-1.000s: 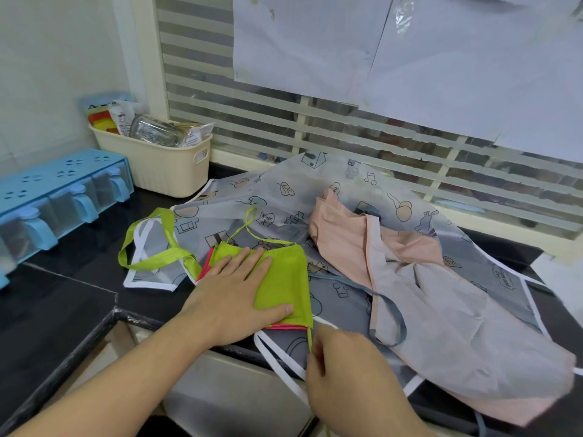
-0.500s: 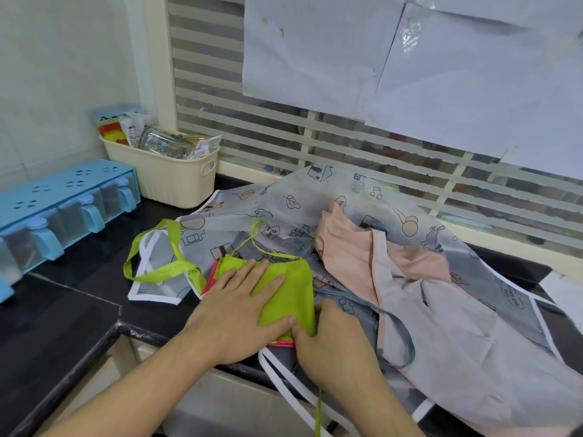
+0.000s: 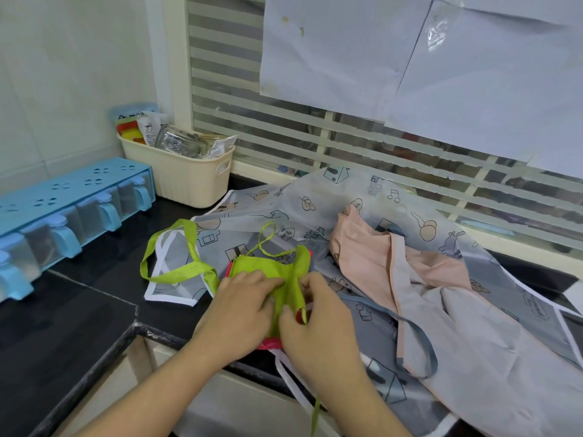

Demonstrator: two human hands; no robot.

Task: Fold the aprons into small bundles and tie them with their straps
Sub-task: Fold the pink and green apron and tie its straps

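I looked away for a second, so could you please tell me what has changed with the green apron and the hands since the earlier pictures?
The right hand came up from the counter edge and folded the green apron's right side over towards the middle. The left hand, flat on it before, now curls its fingers onto the fold. The green strap loop, pink apron and printed grey apron lie as before.

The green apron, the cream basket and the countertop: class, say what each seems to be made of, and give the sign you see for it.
Green apron: likely thin woven or synthetic cloth, matte; it creases and folds flat under both hands.
Cream basket: looks like moulded plastic, smooth, with ribbed walls and a cut-out handle.
Countertop: probably polished stone, black and glossy, reflecting light; the exact material is uncertain.
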